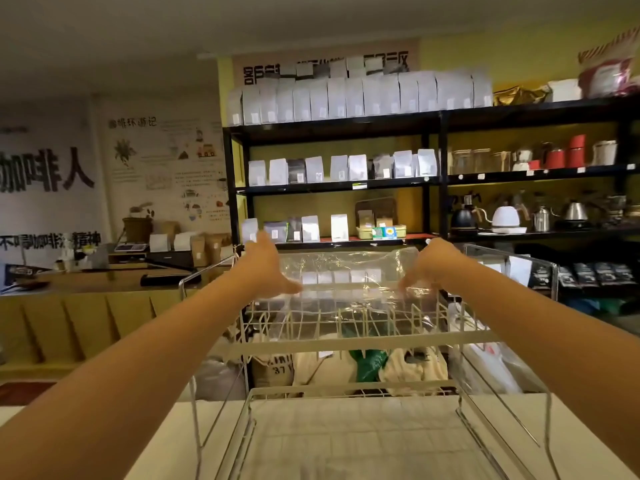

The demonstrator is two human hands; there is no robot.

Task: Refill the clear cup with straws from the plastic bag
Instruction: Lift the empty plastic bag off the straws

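Both my arms reach forward over a white wire rack. A clear plastic bag is stretched between my hands above the rack's top tier. My left hand holds the bag's left edge and my right hand holds its right edge. The bag is see-through and shiny; I cannot make out straws inside it. No clear cup is in view.
The rack stands on a white counter and has a lower wire tier. Behind it are sacks and bags. Black shelves with white pouches and kettles fill the back. A wooden counter is at left.
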